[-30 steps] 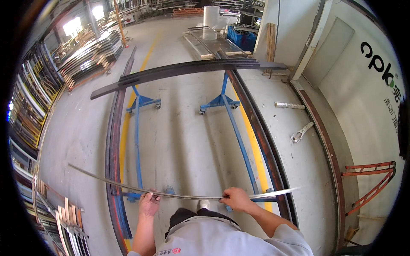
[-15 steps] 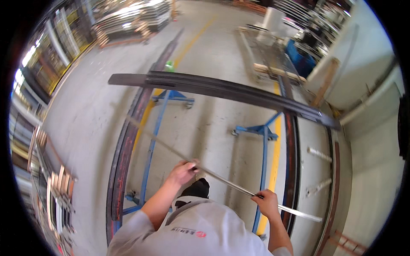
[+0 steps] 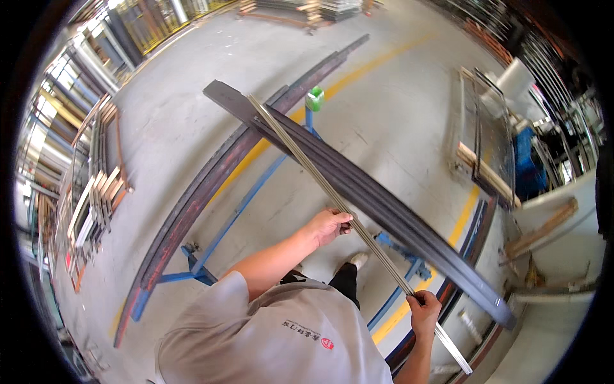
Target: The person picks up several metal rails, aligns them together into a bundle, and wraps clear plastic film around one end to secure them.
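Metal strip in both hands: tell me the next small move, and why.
I'd probably ease the right hand slightly forward, bringing the metal strip nearer parallel to the dark bars. The left hand also grips it, and in this view it slants, its far end overlapping the bars, its near end clear. Contact can't be told.

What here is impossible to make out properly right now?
All in the head view:
Thin strip: one grooved piece or several, too fine to tell.
Left hand: underside hidden by the hand itself.
Right forearm: cut off by the lower edge.
Black trousers: mostly hidden by the grey shirt.
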Demonstrator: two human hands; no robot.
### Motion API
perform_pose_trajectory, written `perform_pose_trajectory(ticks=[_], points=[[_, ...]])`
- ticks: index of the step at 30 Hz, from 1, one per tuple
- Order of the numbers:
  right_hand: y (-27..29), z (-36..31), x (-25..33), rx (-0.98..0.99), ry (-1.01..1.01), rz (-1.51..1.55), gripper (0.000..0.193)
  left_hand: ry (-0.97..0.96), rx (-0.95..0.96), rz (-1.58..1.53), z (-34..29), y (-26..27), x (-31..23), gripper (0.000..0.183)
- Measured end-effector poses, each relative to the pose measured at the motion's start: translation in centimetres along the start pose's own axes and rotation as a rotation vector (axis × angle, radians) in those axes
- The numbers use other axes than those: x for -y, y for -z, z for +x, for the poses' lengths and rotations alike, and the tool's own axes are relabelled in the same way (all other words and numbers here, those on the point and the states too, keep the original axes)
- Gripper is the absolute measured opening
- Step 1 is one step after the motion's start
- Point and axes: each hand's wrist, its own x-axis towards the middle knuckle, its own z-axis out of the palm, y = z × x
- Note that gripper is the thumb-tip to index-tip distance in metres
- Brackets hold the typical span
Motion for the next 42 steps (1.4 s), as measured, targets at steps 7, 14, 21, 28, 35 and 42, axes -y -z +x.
perform_pose_trajectory(ticks=[7, 14, 21, 28, 35, 42], points=[[3.9, 15.7, -5.1, 0.146, 0.193, -0.077, 0.019, -0.008, -0.246, -0.043, 9.2, -4.8, -0.4, 0.011], [5.2, 21.7, -5.1, 0.285, 0.204, -0.214, 0.03, 0.025, -0.555, 0.679, 10.7, -8.5, -1.0, 0.02], [3.2, 22.0, -6.3, 0.165, 0.301, -0.379, 0.03, -0.986, -0.132, 1.801, 13.4, -9.2, -5.6, 0.018], [4.3, 20.7, -6.0, 0.152, 0.113, -0.505, 0.03, -0.704, -0.803, 1.83, 15.9, 3.7, -18.8, 0.02], [3.6, 21.5, -5.5, 0.155, 0.053, -0.61, 0.026, -0.629, -1.403, 1.822, 12.7, 18.5, -32.0, 0.024], [2.3, 20.0, -5.2, 0.215, 0.0, -0.853, 0.026, -0.485, -1.065, 1.844, 13.2, 19.3, -34.8, 0.024]])
